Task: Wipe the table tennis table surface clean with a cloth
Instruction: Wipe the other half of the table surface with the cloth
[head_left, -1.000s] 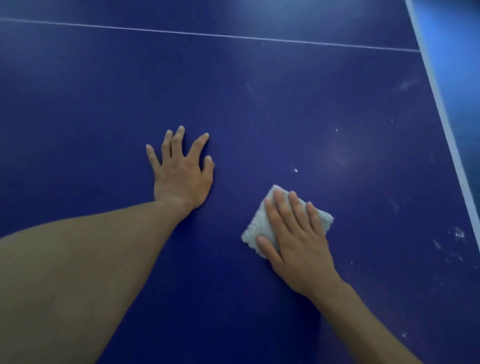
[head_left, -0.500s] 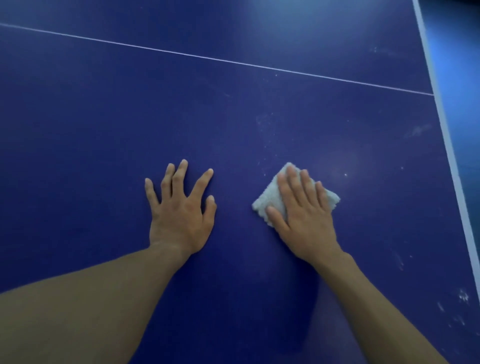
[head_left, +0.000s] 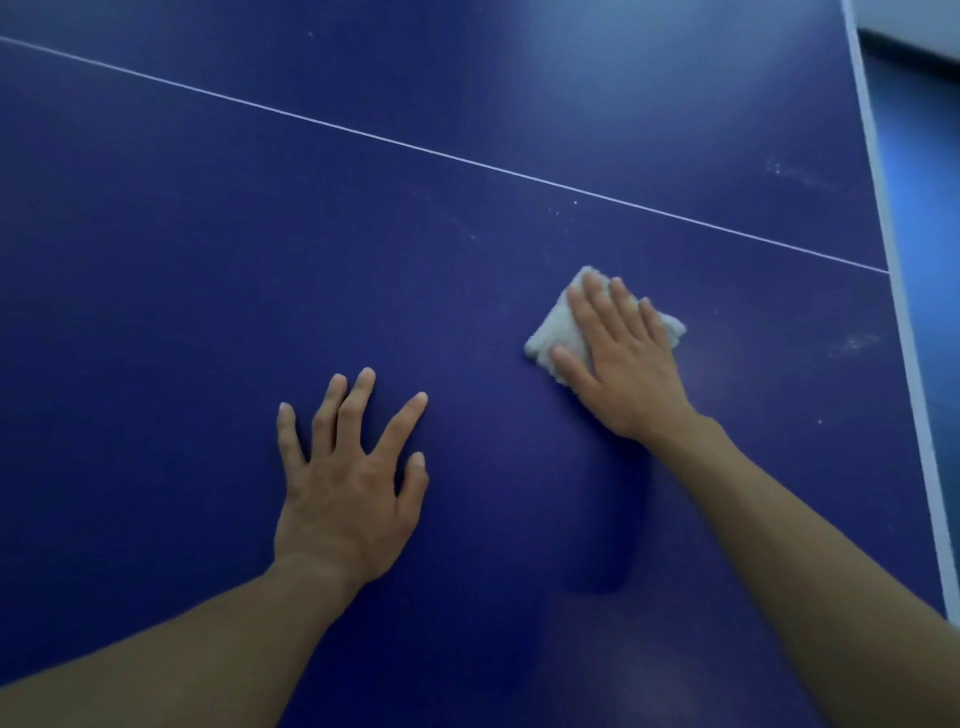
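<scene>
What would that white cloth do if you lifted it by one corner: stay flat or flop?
Probably flop: the cloth looks soft and fuzzy, so it would likely droop. Small and fluffy, it seems light. Pressed under the flat right hand, it should slide over the smooth table rather than roll.

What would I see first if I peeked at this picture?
First, the white cloth right of the middle, with the right hand pressed flat on it. Next, the left hand, spread flat on the blue table, nearer and to the left. A thin white line crosses the table beyond both hands, and pale smudges lie near the right edge.
</scene>
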